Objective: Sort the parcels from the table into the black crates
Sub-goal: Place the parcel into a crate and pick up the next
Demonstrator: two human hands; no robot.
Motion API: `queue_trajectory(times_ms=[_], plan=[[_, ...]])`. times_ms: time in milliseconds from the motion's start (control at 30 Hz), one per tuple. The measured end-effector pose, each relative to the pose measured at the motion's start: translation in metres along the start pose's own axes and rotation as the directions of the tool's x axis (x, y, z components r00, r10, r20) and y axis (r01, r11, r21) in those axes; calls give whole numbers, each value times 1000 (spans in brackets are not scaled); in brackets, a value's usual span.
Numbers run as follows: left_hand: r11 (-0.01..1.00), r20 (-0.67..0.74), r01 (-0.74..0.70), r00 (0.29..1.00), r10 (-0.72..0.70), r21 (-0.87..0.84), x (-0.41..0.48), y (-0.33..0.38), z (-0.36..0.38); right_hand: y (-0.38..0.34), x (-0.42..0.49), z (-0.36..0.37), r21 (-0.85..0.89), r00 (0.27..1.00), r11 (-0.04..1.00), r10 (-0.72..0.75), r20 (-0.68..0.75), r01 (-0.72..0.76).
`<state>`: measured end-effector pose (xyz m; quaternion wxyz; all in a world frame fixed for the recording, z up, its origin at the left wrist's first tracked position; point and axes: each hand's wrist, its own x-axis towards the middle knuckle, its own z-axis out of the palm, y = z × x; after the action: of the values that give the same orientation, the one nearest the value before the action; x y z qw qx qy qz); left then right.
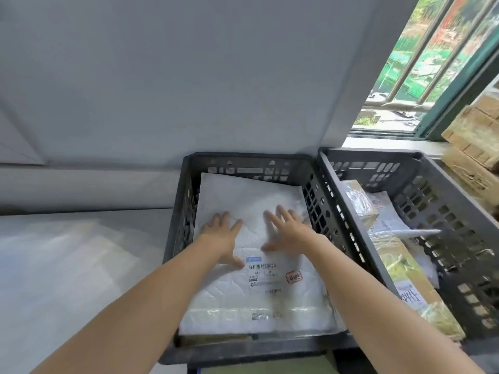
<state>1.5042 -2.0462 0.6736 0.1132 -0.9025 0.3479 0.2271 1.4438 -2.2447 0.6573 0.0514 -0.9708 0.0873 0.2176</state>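
The large white padded parcel [270,201] lies flat in the left black plastic crate [243,164]. It covers almost the whole floor, and its far edge rides up slightly against the crate's far wall. My left hand [221,234] and right hand [287,230] both rest on its far half, palms down, fingers straight and spread, curled round nothing. My left thumb sits just beside the top-left corner of the white shipping label [263,276], which carries a barcode and a red stamp [293,277] at its right edge.

Along the crate's near edge another pale, clear-wrapped layer shows under the parcel; I cannot tell what it is.

The right black plastic crate [432,211] stands against the first, side wall to side wall. It holds brown tape-wrapped parcels [399,265] piled unevenly, the nearest cut off by my right forearm.

Behind both crates rises a plain grey wall [162,76]. At upper right is a barred window [432,49] with blurred greenery outside. Stacked cardboard boxes [475,136] sit by the sill, cut off by the frame's right edge. To the left the table [67,265] is a pale blur; the shapes on it are too smeared to make out.
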Motion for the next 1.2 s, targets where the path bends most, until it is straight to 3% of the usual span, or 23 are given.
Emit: queue_trajectory(times_ms=[133, 233, 300, 467, 700, 867, 967, 1100, 1200], plan=[[999, 47, 50, 998, -50, 17, 14, 5, 4, 9, 20, 11, -19, 991, 992, -120, 52, 121], [997, -162, 69, 984, -71, -20, 30, 0, -17, 22, 35, -4, 65, 982, 990, -110, -156, 121], [994, -255, 86, 962, -101, -69, 46, -6, -25, 29, 47, -8, 131, 976, 985, -88, -199, 116], [962, -125, 168, 972, -197, -214, 76, -17, 4, 36, 72, 18, 222, 996, 973, -41, -76, 57], [969, -89, 185, 975, -202, -163, 76, -13, 5, 27, 76, 13, 15, 999, 1000, -6, -32, 7], [999, -104, 15, 994, -19, -46, 32, 4, 1, 14, 33, -6, 7, 992, 999, -51, -118, 52], [998, -31, -56, 998, 57, 23, 1, 1, 7, 16, 3, -3, 37, 995, 995, -93, -43, 95], [989, 79, -111, 991, 103, 96, -23, -8, 19, 5, -22, 24, -78, 997, 996, -29, 73, 35], [983, 101, -111, 990, 96, 149, -27, -7, 30, -9, -26, 44, -115, 995, 992, 69, 70, -61]])
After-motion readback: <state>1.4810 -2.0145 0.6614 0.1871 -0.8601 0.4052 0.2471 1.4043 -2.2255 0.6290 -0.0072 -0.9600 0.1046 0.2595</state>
